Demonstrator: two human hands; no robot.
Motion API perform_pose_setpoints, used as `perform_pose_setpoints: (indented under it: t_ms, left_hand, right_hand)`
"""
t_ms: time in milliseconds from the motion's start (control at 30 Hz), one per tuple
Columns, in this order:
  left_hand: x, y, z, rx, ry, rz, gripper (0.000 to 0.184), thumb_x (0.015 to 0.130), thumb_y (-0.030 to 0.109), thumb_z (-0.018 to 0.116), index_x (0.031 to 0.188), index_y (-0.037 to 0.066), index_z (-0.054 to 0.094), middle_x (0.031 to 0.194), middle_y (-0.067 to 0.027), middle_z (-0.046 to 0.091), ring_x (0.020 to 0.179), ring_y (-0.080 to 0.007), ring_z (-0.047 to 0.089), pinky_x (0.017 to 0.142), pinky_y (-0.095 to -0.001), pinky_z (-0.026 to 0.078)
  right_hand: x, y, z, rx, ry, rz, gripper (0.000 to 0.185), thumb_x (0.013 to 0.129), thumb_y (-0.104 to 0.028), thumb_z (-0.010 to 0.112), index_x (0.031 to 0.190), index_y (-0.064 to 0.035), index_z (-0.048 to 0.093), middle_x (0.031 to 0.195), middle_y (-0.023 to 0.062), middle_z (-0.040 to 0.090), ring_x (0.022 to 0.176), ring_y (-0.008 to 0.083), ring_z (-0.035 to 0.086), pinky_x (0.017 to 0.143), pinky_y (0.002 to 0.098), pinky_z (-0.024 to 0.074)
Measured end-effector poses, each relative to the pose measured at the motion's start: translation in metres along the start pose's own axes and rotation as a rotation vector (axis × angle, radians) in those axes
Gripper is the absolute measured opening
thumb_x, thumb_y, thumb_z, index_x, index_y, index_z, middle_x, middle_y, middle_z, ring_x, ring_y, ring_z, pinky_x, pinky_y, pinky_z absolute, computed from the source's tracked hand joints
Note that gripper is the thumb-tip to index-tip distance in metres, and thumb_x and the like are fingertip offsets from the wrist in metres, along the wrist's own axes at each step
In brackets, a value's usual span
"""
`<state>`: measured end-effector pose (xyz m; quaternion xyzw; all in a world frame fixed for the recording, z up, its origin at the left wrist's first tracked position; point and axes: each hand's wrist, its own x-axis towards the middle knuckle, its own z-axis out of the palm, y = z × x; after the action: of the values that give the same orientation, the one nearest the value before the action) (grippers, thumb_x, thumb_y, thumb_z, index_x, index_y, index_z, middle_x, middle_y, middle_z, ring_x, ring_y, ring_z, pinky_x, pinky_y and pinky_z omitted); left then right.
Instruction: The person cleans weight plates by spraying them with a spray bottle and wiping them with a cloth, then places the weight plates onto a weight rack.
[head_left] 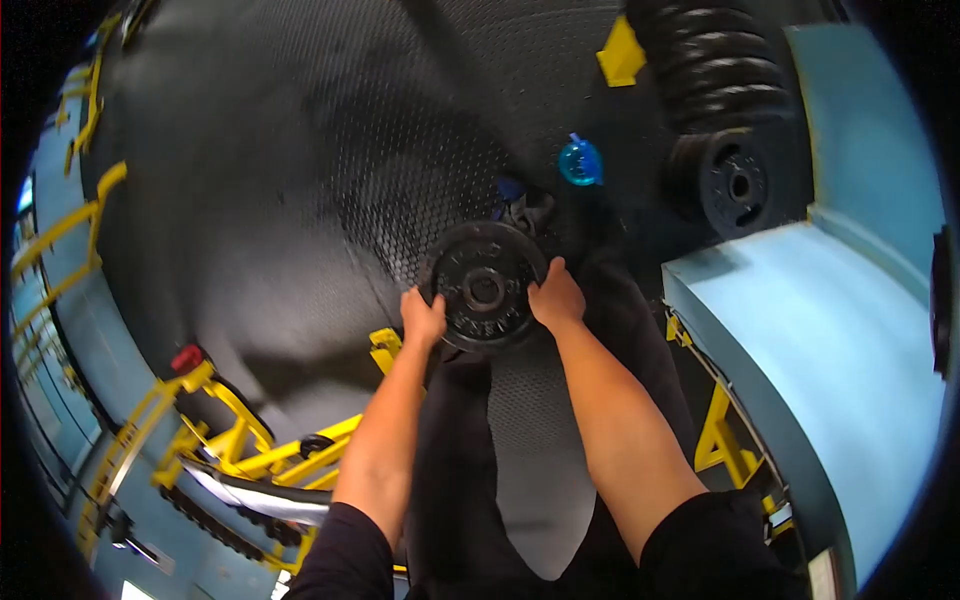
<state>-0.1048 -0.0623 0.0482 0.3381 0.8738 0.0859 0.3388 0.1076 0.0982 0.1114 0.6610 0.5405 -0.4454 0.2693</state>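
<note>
- I work in middling light: the black floor (230, 200) is mostly dim, with a pale sheen over its dimpled part.
- The blue ledge (800, 290) on my right takes the strongest glare, almost white in places.
- Whitish glints streak the stacked plates (725, 60) at far right, which look smeared.
- Soft, dark shadows cross the floor, far ahead and to my left.
- The lettering on the weight plate (487, 290) I grip looks slightly soft.
- Wide-lens distortion tilts the yellow frames (57, 238) at left; the corners fall black.

Weight plate (487, 266) looked metallic, low-sheen; floor matting (260, 190) appeared rubbery, textured, partly glossy; bottle (579, 163) was translucent plastic.
</note>
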Motion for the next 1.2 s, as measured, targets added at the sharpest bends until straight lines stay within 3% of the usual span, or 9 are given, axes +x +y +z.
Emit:
perform_pose_setpoints:
  t_ms: [600, 800, 867, 933, 1000, 1033, 1100, 1133, 1200]
  left_hand:
    - [0.152, -0.077, 0.051, -0.181, 0.256, -0.217, 0.034, 0.078, 0.017, 0.073, 0.105, -0.003, 0.066, 0.101, -0.0271, 0.062, 0.1, -0.0429, 0.06, 0.09, -0.0459, 0.048]
    - [0.147, -0.082, 0.06, -0.14, 0.252, -0.196, 0.064, 0.082, 0.014, 0.071, 0.14, 0.002, 0.048, 0.106, -0.0238, 0.055, 0.104, -0.0421, 0.056, 0.094, -0.0449, 0.046]
    - [0.142, -0.07, 0.053, -0.158, 0.27, -0.209, 0.073, 0.086, 0.013, 0.068, 0.15, 0.003, 0.034, 0.115, -0.0256, 0.052, 0.11, -0.0425, 0.053, 0.097, -0.0443, 0.044]
    - [0.13, -0.062, 0.048, -0.18, 0.309, -0.218, 0.075, 0.089, 0.01, 0.061, 0.155, 0.005, 0.024, 0.124, -0.0281, 0.048, 0.115, -0.0436, 0.052, 0.101, -0.0453, 0.044]
    - [0.116, -0.012, 0.004, -0.129, 0.175, -0.287, 0.057, 0.085, 0.007, 0.058, 0.139, -0.004, 0.043, 0.113, -0.029, 0.055, 0.107, -0.0432, 0.054, 0.097, -0.0503, 0.043]
    - [0.11, 0.024, -0.04, -0.578, -0.038, -0.302, 0.041, 0.085, 0.008, 0.055, 0.124, -0.004, 0.055, 0.108, -0.0273, 0.058, 0.104, -0.0427, 0.056, 0.094, -0.0515, 0.045]
    - [0.103, 0.059, -0.038, -0.203, 0.142, -0.276, 0.03, 0.094, 0.012, 0.048, 0.116, -0.002, 0.062, 0.11, -0.0251, 0.06, 0.106, -0.0397, 0.056, 0.092, -0.0492, 0.046]
    - [0.116, 0.066, -0.044, -0.505, -0.073, -0.389, 0.033, 0.096, 0.013, 0.046, 0.124, -0.001, 0.057, 0.114, -0.0247, 0.059, 0.109, -0.0407, 0.055, 0.096, -0.0487, 0.045]
    - [0.12, 0.097, 0.0, -0.395, 0.396, -0.202, 0.037, 0.092, 0.004, 0.052, 0.129, -0.001, 0.05, 0.123, -0.0249, 0.051, 0.121, -0.0412, 0.05, 0.099, -0.0458, 0.046]
  right_hand:
    - [0.175, -0.115, 0.088, -0.159, 0.145, -0.246, 0.038, 0.093, -0.021, 0.066, 0.117, -0.0012, 0.044, 0.117, 0.0238, 0.061, 0.113, 0.0425, 0.06, 0.092, 0.0504, 0.0504]
    - [0.16, -0.103, 0.079, -0.09, 0.097, -0.236, 0.049, 0.091, -0.028, 0.069, 0.122, 0.0001, 0.044, 0.119, 0.023, 0.061, 0.114, 0.0428, 0.06, 0.093, 0.0504, 0.0487]
    - [0.163, -0.057, 0.083, 0.075, 0.474, -0.366, 0.061, 0.089, -0.036, 0.072, 0.126, 0.0021, 0.043, 0.114, 0.024, 0.061, 0.107, 0.041, 0.063, 0.092, 0.0499, 0.0483]
    - [0.151, -0.019, 0.051, 0.21, 0.663, -0.164, 0.08, 0.084, -0.043, 0.075, 0.135, 0.0017, 0.034, 0.114, 0.0241, 0.055, 0.104, 0.0362, 0.061, 0.096, 0.0481, 0.0459]
    - [0.142, 0.007, 0.002, 0.398, 0.688, 0.005, 0.101, 0.079, -0.047, 0.08, 0.144, -0.0008, 0.019, 0.124, 0.0249, 0.046, 0.106, 0.0315, 0.058, 0.098, 0.0481, 0.0447]
    - [0.176, 0.05, -0.017, -0.078, 0.983, -0.239, 0.094, 0.085, -0.04, 0.077, 0.146, -0.0016, 0.015, 0.134, 0.0238, 0.041, 0.101, 0.0298, 0.061, 0.095, 0.0487, 0.0469]
    - [0.22, 0.066, -0.052, -0.099, 0.847, -0.324, 0.083, 0.087, -0.042, 0.074, 0.142, -0.0021, 0.026, 0.131, 0.0218, 0.047, 0.102, 0.0277, 0.061, 0.095, 0.0453, 0.0472]
    - [0.245, 0.073, -0.064, -0.039, 0.682, -0.35, 0.078, 0.088, -0.043, 0.073, 0.14, -0.0024, 0.031, 0.129, 0.0207, 0.05, 0.103, 0.0266, 0.061, 0.094, 0.0436, 0.0474]
    - [0.281, 0.078, -0.076, 0.017, 0.497, -0.402, 0.069, 0.09, -0.045, 0.07, 0.136, -0.0029, 0.042, 0.126, 0.0187, 0.056, 0.105, 0.0245, 0.062, 0.093, 0.0402, 0.0476]
